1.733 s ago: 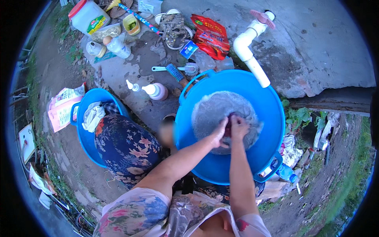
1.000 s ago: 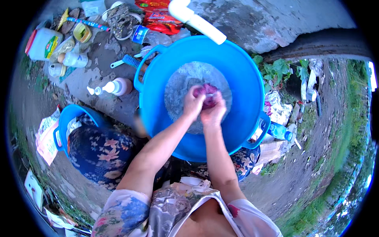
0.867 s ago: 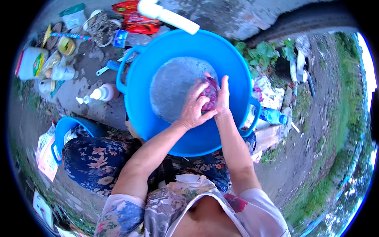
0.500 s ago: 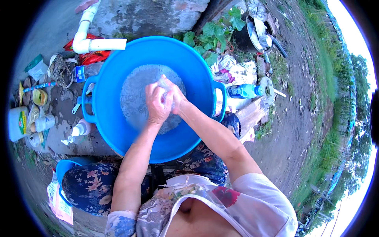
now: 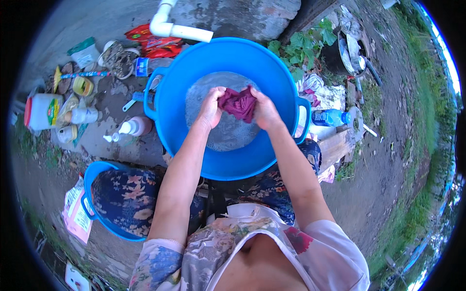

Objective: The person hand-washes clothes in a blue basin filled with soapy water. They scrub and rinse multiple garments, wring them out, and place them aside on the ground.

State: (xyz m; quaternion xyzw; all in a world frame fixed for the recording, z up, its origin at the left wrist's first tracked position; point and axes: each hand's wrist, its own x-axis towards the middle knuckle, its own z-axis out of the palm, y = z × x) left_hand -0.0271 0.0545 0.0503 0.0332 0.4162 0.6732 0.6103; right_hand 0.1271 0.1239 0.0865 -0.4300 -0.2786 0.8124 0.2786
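Now lifted clear of the soapy water: dark red cloth (image 5: 238, 103), bunched between left hand (image 5: 211, 106) and right hand (image 5: 264, 110) above the blue basin (image 5: 272, 68). Fingers curled tight around it, probably wringing rather than scrubbing as half a second ago.

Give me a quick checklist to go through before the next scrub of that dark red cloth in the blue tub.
1. Both hands on the cloth: ok. The left hand and right hand grip the dark red cloth from either side.
2. Cloth over the tub: ok. It is bunched above the soapy water, inside the blue tub.
3. Water in the tub: ok, foamy water covers the bottom.
4. White pipe running: cannot tell.
5. Pump bottle in reach: ok, it stands just left of the tub.
6. Cloth clean: cannot tell.
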